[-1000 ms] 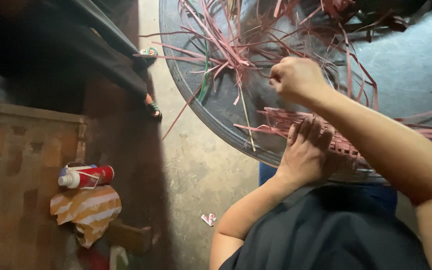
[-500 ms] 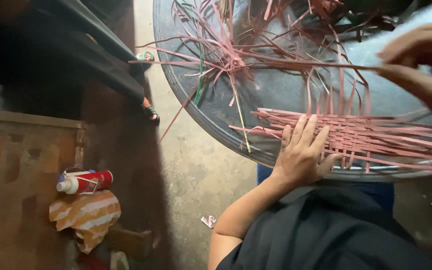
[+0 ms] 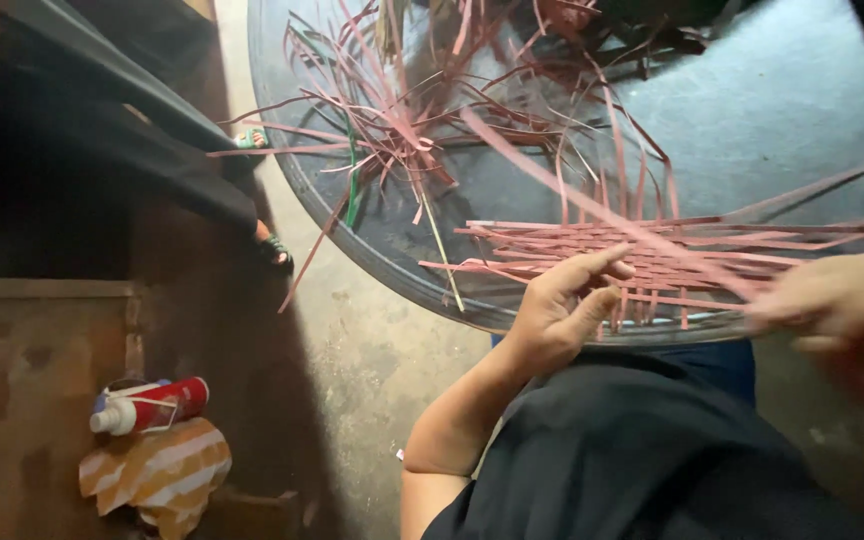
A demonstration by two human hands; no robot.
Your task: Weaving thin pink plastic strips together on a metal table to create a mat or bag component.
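A partly woven mat of flat pink strips (image 3: 652,255) lies on the near side of a round dark tray (image 3: 352,225). A loose tangle of pink strips (image 3: 402,130), with one green strip among them, is heaped farther back. My left hand (image 3: 562,305) rests at the mat's left edge, with its fingers lifted and apart from the thumb. My right hand (image 3: 832,300) is blurred at the right edge. It pinches a long pink strip (image 3: 572,190) that runs diagonally from the heap across the mat.
A red and white tube (image 3: 147,405) and an orange-striped wrapper (image 3: 157,470) lie on a brown ledge at lower left. Another person's sandalled foot (image 3: 274,248) stands on the concrete floor (image 3: 372,370) by the tray's rim. Dark cloth (image 3: 102,130) fills the upper left.
My right hand has dropped from upper right to lower right, drawing the long strip across the mat. My left hand has gone from flat on the weave to fingers raised.
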